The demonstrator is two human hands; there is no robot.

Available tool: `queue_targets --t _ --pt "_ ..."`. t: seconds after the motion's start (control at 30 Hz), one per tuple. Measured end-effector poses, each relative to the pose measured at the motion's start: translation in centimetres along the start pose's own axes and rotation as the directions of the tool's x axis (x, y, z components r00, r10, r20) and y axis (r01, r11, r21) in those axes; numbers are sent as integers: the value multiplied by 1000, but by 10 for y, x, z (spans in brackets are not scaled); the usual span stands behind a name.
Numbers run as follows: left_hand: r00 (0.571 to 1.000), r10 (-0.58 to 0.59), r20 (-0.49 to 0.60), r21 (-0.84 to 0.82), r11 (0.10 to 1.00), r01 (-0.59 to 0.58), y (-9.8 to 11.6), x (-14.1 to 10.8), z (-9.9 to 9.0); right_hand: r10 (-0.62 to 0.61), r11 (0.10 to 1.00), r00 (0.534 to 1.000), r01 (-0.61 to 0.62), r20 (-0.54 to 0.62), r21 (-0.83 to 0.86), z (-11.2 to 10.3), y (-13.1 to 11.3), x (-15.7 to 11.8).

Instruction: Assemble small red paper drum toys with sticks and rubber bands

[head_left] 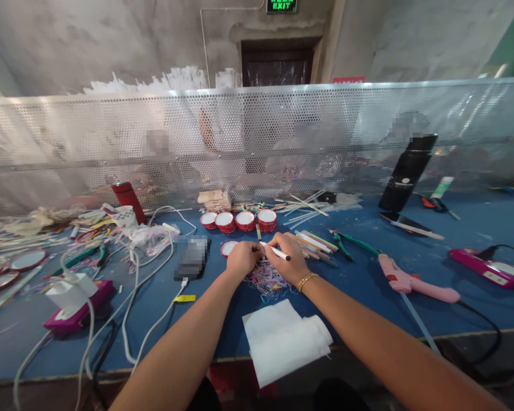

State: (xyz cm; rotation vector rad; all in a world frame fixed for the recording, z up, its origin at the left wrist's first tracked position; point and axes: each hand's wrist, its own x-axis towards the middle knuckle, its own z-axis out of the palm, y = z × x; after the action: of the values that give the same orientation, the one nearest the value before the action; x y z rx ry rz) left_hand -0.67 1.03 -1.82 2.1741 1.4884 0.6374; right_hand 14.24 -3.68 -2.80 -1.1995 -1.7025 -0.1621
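Observation:
My left hand [242, 258] and my right hand [288, 258] meet over a pile of colourful rubber bands [269, 281]. A white marker [278, 251] with a black end is held in my right hand, lying across its fingers. Between the hands rises a short thin stick [258, 232], pinched in the fingertips of my left hand; its lower end is hidden. Just left of that hand lies a round white disc with a red rim [229, 248]. Several similar red-rimmed discs [245, 221] stand in a row behind. To the right are pale and coloured sticks [317, 244].
White cloth [286, 337] hangs over the front edge. A phone [192, 258] and white cables lie left, near a purple power strip [79, 305]. On the right are green-handled pliers [355, 242], a pink glue gun [411, 279] and a black bottle [406, 174]. A perforated metal panel [240, 142] stands behind.

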Motion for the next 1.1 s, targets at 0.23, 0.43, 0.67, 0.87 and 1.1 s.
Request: queue_targets --t 0.23,0.43,0.67,0.87,1.1 --pt "1000 12 9 1 1000 -12 0 0 -1 24 999 999 -25 -23 -21 -2 1 0" --pt "1000 2 6 0 1000 -2 1 -1 -1 13 1000 1000 -13 -24 -6 -2 0 -1" --pt "1000 20 -4 -2 1000 -20 0 0 0 -1 1000 1000 1 -7 6 0 -1 0" --pt "1000 20 12 -1 1000 -20 0 -1 0 31 999 999 -32 -26 -27 0 2 -1" --pt "999 32 -13 14 999 -32 -2 0 1 -5 1000 1000 5 -20 -12 0 0 -1"
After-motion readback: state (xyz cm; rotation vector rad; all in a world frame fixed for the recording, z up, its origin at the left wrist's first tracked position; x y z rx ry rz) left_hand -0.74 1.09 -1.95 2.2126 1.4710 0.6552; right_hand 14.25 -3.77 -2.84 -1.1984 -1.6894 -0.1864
